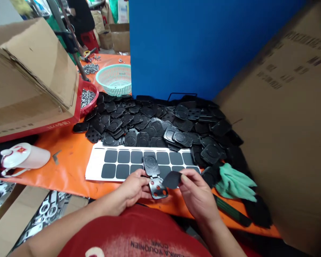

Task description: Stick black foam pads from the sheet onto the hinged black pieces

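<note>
My left hand is closed on a hinged black plate, gripping its left edge. The plate is unfolded: a ribbed oval pad shows on its upper leaf, round holes on its lower leaf. Between the thumb and fingers of my right hand is a black square pad, held just right of the plate. Whether the two touch, I cannot tell. Behind my hands lies a white sheet with rows of dark rounded squares. Past it spreads a heap of similar black plates.
A green cloth lies right of my right hand, near a dark green strip. Cardboard boxes flank both sides, and a blue panel stands behind. On the left are a white jug, a red basket and a mint basket.
</note>
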{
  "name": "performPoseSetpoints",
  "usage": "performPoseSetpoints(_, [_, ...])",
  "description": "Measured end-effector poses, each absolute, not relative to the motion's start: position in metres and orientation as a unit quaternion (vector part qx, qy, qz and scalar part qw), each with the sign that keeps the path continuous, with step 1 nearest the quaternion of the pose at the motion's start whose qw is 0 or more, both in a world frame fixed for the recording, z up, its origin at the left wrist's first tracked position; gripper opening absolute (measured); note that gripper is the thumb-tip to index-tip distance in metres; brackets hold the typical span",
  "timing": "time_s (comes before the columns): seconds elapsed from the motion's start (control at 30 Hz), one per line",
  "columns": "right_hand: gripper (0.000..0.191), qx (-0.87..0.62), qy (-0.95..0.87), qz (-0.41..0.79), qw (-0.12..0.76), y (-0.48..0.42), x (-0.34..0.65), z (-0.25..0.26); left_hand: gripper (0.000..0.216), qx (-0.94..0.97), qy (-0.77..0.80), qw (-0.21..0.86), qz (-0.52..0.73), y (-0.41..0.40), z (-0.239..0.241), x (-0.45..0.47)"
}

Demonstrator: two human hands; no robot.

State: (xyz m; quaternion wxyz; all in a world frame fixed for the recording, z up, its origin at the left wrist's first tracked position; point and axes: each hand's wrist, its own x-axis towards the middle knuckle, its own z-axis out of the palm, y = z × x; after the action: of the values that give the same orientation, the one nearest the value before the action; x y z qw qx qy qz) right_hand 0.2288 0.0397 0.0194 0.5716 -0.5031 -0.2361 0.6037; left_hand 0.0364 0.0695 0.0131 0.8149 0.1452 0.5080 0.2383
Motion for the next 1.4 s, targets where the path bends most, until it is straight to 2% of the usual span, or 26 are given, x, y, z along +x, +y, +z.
performPoseSetpoints(0.1, [0.026, -0.571, -0.306, 0.594, 0.476, 0.027, 0.232, 0.011, 0.004, 0.152, 0.51, 0.817, 0.223, 0.066, 0.012, 0.036])
performPoseSetpoints(0.23, [0.034, -0.609, -0.364, 0.59, 0.386, 0.02, 0.227, 0.001, 0.01, 0.151, 0.523, 0.81, 0.216, 0.066, 0.007, 0.034])
performPoseSetpoints(0.33, [0.038, -0.612, -0.365, 0.605, 0.356, 0.02, 0.22, -0.004, 0.01, 0.157, 0.532, 0.804, 0.215, 0.066, 0.006, 0.033])
performPoseSetpoints(0.7, [0.037, -0.621, -0.343, 0.607, 0.357, 0.021, 0.209, -0.017, 0.012, 0.179, 0.553, 0.785, 0.215, 0.065, 0.006, 0.035])
performPoseSetpoints(1.07, [0.032, -0.639, -0.36, 0.59, 0.337, 0.027, 0.21, -0.004, 0.004, 0.187, 0.557, 0.781, 0.213, 0.064, 0.005, 0.036])
performPoseSetpoints(1.4, [0.034, -0.634, -0.358, 0.602, 0.327, 0.031, 0.209, -0.003, 0.01, 0.191, 0.554, 0.78, 0.22, 0.064, 0.001, 0.034])
